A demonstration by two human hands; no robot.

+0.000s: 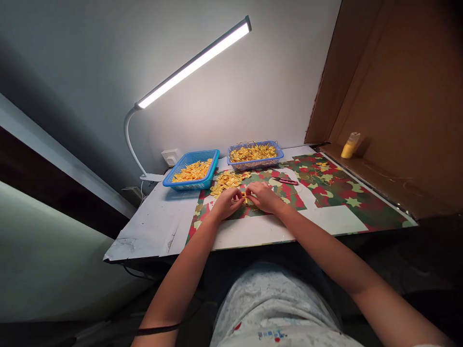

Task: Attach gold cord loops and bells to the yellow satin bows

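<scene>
A small yellow ribbon bow [245,198] is pinched between the fingertips of both my hands, just above the table. My left hand [227,203] grips its left side, and my right hand [264,196] closes on the right side. Fingers partly cover the bow, so its exact shape is hard to make out. Thin golden cord trails from near my right hand. Right behind my left hand lies a loose pile of yellow bows [228,182]. Pink-handled thread snips [287,181] rest on the table beyond my right hand.
A blue basket [188,186] of yellow bows stands at back left. A periwinkle basket [253,165] holds bows with golden cords. The table [152,226] has camouflage-patterned covering [347,193]. Beyond are a lit lamp [195,62] and a yellow thread spool [349,147] by cardboard.
</scene>
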